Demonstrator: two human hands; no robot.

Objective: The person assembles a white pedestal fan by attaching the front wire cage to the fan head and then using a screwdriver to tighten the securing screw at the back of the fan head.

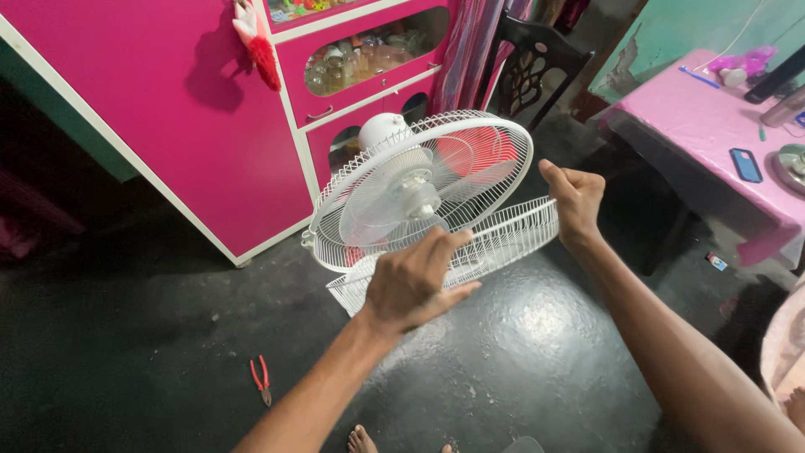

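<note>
Both hands are up on the white fan (pixel 419 189), which stands on the dark floor (pixel 520 352) in front of the pink cabinet (pixel 151 109). The front grille (pixel 495 243) hangs loose below the fan's face, tilted, its long span running from near left up to far right. The right hand (pixel 574 200) is clenched tight on the grille's far right rim, thumb up. The left hand (pixel 412 281) sits at the near left part, fingers (pixel 449 245) curled loosely over the wires; whether they actually pinch a wire I cannot tell from here. So the grille lies straight between the two hands, just beyond the left knuckles. Red-handled pliers (pixel 261 379) lie on the floor, near left, well apart. A desk (pixel 713 117) with a pink cloth stands far right.
</note>
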